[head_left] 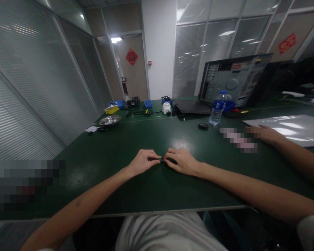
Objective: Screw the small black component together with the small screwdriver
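Left grip: the left hand has its fingertips pinched together on one end of a small dark part, just below the middle of the frame.
Right grip: the right hand is curled, fingertips closed on the other end of the same part; the two hands nearly touch.
Part: tiny, dark, mostly hidden by the fingers; its exact kind cannot be told.
Handling: it looks light and stiff, likely easy to drop or lose; a fingertip pinch at each end seems the only hold that fits.
Support: both hands rest low on the green tabletop.
Further out: a co-worker's hand at right centre, a water bottle and a black mouse beyond, a metal bowl at upper left.
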Demonstrator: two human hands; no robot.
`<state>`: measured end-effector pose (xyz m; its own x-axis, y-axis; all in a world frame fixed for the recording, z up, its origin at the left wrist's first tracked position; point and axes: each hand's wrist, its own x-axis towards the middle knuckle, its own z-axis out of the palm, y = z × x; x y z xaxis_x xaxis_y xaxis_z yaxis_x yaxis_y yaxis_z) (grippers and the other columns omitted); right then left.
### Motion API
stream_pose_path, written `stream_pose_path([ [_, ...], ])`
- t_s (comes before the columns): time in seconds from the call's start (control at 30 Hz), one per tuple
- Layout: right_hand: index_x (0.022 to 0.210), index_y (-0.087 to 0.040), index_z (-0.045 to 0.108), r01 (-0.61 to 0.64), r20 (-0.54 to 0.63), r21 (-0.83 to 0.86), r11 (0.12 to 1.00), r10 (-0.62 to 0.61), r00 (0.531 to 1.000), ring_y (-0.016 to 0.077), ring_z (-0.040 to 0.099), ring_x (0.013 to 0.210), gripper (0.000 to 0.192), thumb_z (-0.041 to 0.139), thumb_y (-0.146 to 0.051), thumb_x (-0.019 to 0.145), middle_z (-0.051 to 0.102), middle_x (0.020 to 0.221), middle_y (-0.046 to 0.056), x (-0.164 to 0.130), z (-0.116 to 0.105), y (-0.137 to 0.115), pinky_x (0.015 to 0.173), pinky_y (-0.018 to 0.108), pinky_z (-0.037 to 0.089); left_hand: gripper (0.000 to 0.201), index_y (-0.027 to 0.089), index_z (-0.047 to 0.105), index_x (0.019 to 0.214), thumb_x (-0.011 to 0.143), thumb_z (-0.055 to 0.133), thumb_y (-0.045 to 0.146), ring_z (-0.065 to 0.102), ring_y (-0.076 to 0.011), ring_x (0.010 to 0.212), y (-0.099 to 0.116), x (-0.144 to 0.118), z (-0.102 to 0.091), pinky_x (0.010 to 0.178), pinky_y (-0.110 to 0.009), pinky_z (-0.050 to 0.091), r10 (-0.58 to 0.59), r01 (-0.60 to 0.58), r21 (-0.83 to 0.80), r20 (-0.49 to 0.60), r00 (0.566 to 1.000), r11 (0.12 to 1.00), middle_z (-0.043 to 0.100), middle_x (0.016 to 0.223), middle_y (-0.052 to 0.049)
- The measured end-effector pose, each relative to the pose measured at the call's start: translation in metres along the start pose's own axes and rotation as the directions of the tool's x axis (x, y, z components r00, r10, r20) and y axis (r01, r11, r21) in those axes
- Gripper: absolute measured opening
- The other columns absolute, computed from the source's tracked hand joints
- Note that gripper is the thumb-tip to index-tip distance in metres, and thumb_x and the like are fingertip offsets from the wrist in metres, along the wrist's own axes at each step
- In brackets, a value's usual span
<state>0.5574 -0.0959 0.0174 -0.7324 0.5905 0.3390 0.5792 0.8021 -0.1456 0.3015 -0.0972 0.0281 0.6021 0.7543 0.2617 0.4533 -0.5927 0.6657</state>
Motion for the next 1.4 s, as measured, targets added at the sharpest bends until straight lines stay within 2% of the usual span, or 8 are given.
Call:
stream_pose_path([
  [0.33,0.111,-0.019,0.063,0.013,-0.003,-0.008,1.0,-0.013,1.0,0.0151,0.06,0.079,0.023,0.045,-0.033,0.108,0.063,0.101,0.005,0.002,0.003,-0.002,0.066,0.027,0.037,0.016,0.023,0.083,0.1,0.09,0.074,0.03,0.067,-0.0176,0.081,-0.003,0.002,0.012,0.076,-0.027,0.047,-0.015,0.014,-0.016,-0.083,0.996,1.0,0.077,0.093,-0.003],
  [0.53,0.109,-0.02,0.065,0.009,0.009,-0.013,1.0,-0.009,1.0,0.0149,0.059,0.079,0.021,0.048,-0.033,0.106,0.062,0.1,0.004,0.002,0.002,-0.003,0.065,0.027,0.036,0.021,0.023,0.082,0.103,0.092,0.071,0.036,0.069,-0.0203,0.09,-0.002,0.004,0.0,0.081,-0.029,0.05,-0.052,0.048,-0.043,-0.087,0.995,0.998,0.077,0.103,-0.005],
  [0.67,0.109,-0.021,0.065,-0.005,0.007,-0.002,1.0,0.005,1.0,0.0149,0.059,0.079,0.02,0.05,-0.033,0.105,0.062,0.1,0.004,0.001,0.002,-0.003,0.066,0.027,0.037,0.022,0.023,0.081,0.105,0.092,0.07,0.037,0.066,-0.0209,0.093,-0.015,0.01,-0.009,0.082,-0.031,0.05,-0.063,0.071,0.056,-0.137,0.989,0.996,0.073,0.103,-0.006],
  [0.83,0.109,-0.021,0.066,-0.024,-0.014,0.032,0.999,0.025,1.0,0.0151,0.059,0.079,0.019,0.05,-0.032,0.104,0.064,0.1,0.004,0.0,0.001,-0.002,0.068,0.027,0.039,0.027,0.024,0.079,0.111,0.093,0.068,0.04,0.062,-0.0219,0.098,-0.032,0.011,-0.009,0.086,-0.033,0.049,-0.057,0.066,0.163,-0.064,0.996,0.984,0.068,0.107,-0.006],
  [1.03,0.106,-0.021,0.066,-0.088,-0.092,0.095,0.992,0.097,0.991,0.0159,0.06,0.082,0.017,0.052,-0.031,0.103,0.065,0.098,0.004,0.0,0.001,0.002,0.071,0.027,0.042,0.027,0.024,0.075,0.117,0.1,0.058,0.036,0.059,-0.0224,0.108,-0.01,0.002,-0.009,0.094,-0.036,0.047,0.032,-0.023,0.17,-0.051,0.998,0.985,0.067,0.117,-0.007],
  [1.17,0.104,-0.02,0.066,-0.107,-0.159,0.139,0.985,0.129,0.979,0.0155,0.06,0.081,0.017,0.052,-0.031,0.103,0.065,0.097,0.004,0.0,0.002,0.005,0.072,0.027,0.042,0.021,0.024,0.075,0.109,0.096,0.066,0.038,0.058,-0.0228,0.11,0.005,0.002,-0.001,0.099,-0.037,0.047,0.114,-0.11,0.179,-0.012,0.993,0.978,0.067,0.116,-0.007],
  [1.3,0.103,-0.019,0.066,-0.099,-0.187,0.146,0.984,0.126,0.974,0.0154,0.061,0.082,0.017,0.053,-0.031,0.103,0.066,0.097,0.004,-0.001,0.004,0.008,0.072,0.027,0.042,0.015,0.022,0.075,0.097,0.093,0.071,0.036,0.056,-0.024,0.119,0.001,0.004,0.001,0.105,-0.04,0.044,0.135,-0.128,0.197,-0.026,0.99,0.972,0.065,0.126,-0.007],
  [1.4,0.103,-0.019,0.066,-0.093,-0.187,0.143,0.985,0.119,0.975,0.0158,0.061,0.082,0.017,0.054,-0.031,0.103,0.066,0.097,0.004,-0.001,0.003,0.007,0.073,0.027,0.042,0.018,0.022,0.074,0.1,0.095,0.068,0.037,0.059,-0.0235,0.117,-0.007,0.004,-0.006,0.102,-0.039,0.045,0.076,-0.07,0.197,-0.022,0.997,0.978,0.067,0.124,-0.007],
])
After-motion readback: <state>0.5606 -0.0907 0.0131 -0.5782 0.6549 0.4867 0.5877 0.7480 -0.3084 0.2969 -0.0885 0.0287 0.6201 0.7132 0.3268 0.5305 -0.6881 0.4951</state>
